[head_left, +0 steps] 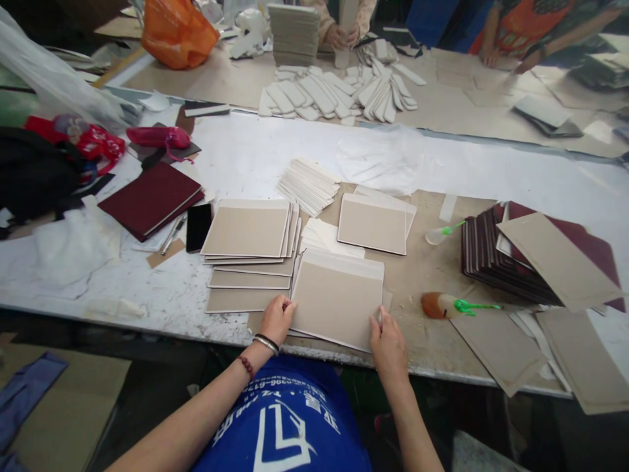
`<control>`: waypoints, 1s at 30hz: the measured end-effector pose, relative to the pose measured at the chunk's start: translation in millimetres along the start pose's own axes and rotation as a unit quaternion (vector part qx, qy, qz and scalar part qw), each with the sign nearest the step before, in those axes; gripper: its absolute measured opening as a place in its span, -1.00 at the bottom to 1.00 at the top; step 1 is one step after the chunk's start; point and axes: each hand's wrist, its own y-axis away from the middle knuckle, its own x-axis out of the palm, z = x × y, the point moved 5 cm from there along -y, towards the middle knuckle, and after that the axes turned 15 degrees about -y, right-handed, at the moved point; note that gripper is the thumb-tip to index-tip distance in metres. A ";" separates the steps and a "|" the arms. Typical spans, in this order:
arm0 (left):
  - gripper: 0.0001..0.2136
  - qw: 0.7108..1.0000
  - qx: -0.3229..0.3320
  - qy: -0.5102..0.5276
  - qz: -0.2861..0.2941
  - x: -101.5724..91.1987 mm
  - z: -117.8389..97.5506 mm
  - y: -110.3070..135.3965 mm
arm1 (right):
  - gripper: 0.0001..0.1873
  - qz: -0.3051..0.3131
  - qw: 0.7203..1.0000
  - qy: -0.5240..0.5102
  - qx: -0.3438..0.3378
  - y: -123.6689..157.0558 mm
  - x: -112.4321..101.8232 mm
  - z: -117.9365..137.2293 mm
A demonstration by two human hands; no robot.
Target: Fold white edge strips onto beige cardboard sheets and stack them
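A beige cardboard panel (339, 298) with a pale strip along its far edge lies in front of me, slightly turned. My left hand (278, 320) pinches its left edge, and my right hand (389, 337) grips its right edge near the front corner. Directly left is a stepped stack of similar beige panels (248, 229). Beyond the held panel, another beige panel (372, 223) rests partly over a paler sheet. White paper strips (310, 187) are fanned out behind the stack.
Two glue bottles with green tips, one clear (436, 235) and one brown (437, 305), lie right. Beyond them stands a maroon cover stack (506, 255). A phone (198, 227), pen (173, 234) and maroon folder (150, 200) are left. Co-workers' hands (343, 36) appear across the table.
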 end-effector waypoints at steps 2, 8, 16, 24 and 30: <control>-0.85 1.000 -0.001 0.001 0.000 -0.8 -0.6 -0.2 | -0.57 -0.005 1.000 0.001 -0.002 0.7 0.1 -0.2; -0.85 1.000 -0.009 0.006 0.006 -2.8 -1.5 -0.9 | -0.57 -0.004 1.000 0.014 0.002 2.6 0.1 3.0; -0.84 0.999 -0.020 0.008 0.030 -1.8 2.7 -4.3 | -0.58 -0.013 0.999 0.032 0.006 5.5 -2.0 9.6; -0.83 0.998 -0.022 0.008 0.061 3.1 9.9 -11.4 | -0.58 -0.020 0.999 0.045 0.006 7.4 -0.3 11.1; -0.83 0.997 -0.012 -0.015 0.074 -1.7 6.0 -13.0 | -0.59 -0.011 0.997 0.069 0.016 7.2 -0.2 12.2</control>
